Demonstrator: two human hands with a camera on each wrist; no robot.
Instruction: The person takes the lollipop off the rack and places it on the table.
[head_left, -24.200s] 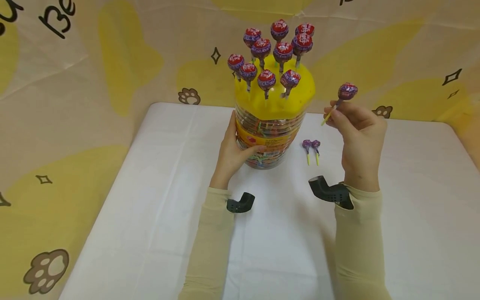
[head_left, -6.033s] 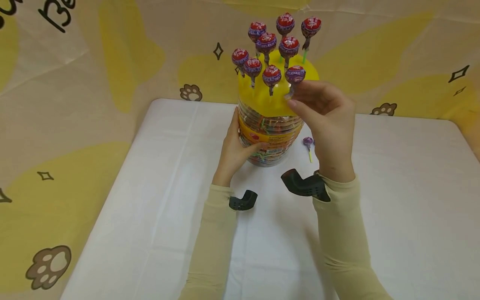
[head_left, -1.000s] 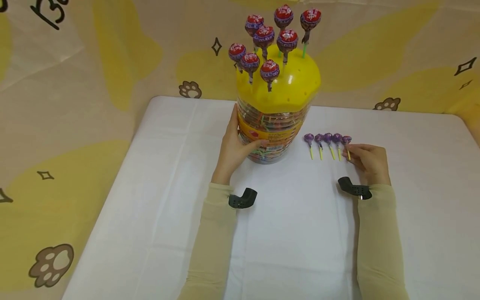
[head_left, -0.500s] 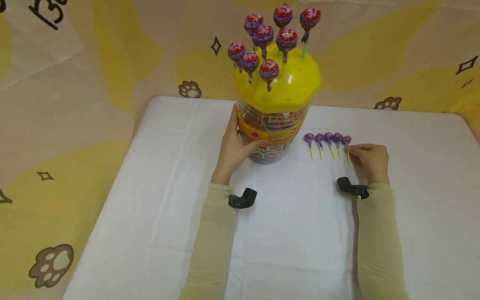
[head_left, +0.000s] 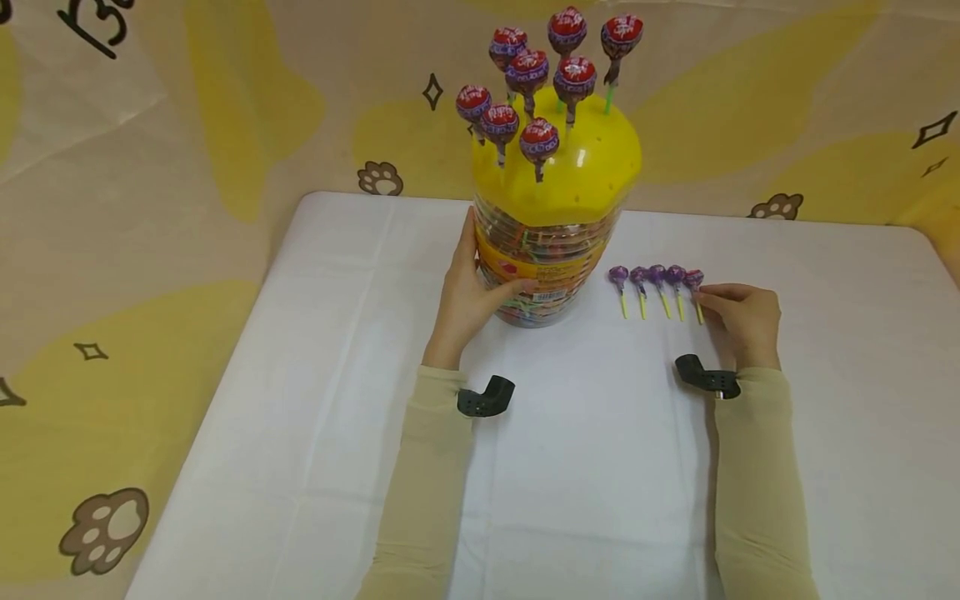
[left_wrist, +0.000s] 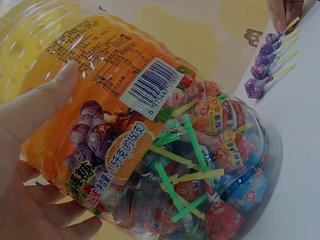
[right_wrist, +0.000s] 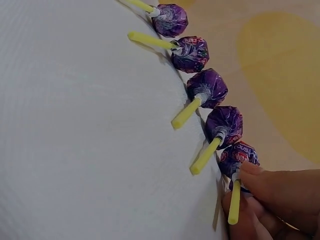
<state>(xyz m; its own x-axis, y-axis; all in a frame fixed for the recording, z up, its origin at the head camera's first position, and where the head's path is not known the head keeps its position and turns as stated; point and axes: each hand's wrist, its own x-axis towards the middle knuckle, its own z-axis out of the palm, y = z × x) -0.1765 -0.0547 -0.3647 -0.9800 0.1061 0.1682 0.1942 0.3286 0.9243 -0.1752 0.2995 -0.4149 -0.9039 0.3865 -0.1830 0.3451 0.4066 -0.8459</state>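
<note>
- Five purple-wrapped lollipops (head_left: 657,276) are lined up on the white surface (head_left: 585,467), just right of the jar (head_left: 551,271); the end lollipop (head_left: 693,278) is pinched near its neck by the right hand (head_left: 744,321);
- one lollipop fewer is carried by the yellow lid (head_left: 592,183) than six seconds ago; eight are left standing there, so the row seems to have been lengthened;
- the jar, of ribbed clear plastic, is gripped by the left hand (head_left: 467,304); round heads are covered in glossy, crinkled wrapping, the row's sticks being slim yellow tubes.
</note>
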